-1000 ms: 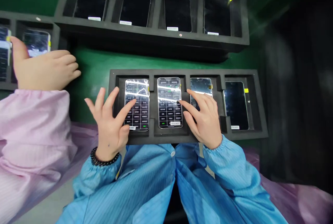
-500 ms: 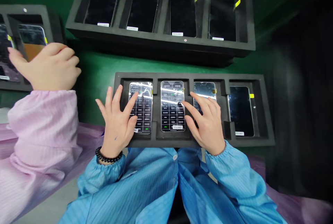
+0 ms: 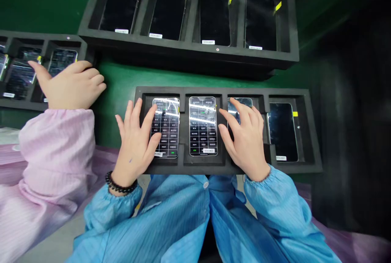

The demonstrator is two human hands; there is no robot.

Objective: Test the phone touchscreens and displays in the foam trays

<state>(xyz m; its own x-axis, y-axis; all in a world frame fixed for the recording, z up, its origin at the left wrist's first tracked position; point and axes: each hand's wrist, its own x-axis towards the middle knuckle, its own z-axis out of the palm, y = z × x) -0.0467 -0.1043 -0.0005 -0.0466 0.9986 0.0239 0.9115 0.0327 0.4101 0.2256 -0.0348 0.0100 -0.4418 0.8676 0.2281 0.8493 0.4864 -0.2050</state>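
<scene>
A black foam tray (image 3: 227, 165) in front of me holds several phones side by side. My left hand (image 3: 136, 143) is open, fingers spread, its forefinger touching the lit screen of the leftmost phone (image 3: 166, 126). The second phone (image 3: 203, 126) shows a lit grid menu between my hands. Over the third phone (image 3: 242, 104) lies my right hand (image 3: 246, 136), open, with its fingertips on the screen. The fourth phone (image 3: 282, 130) is dark. Both my sleeves are blue.
A second black tray (image 3: 189, 49) with several dark phones lies behind. At the left another person's hand (image 3: 71, 84), in a pink sleeve, rests on a third tray (image 3: 18, 102) of phones. The surface is green; the far right is dark.
My right hand has shifted right, from the second phone's edge onto the third phone. My left forefinger slid up the first phone. The other person's hand moved right along their tray.
</scene>
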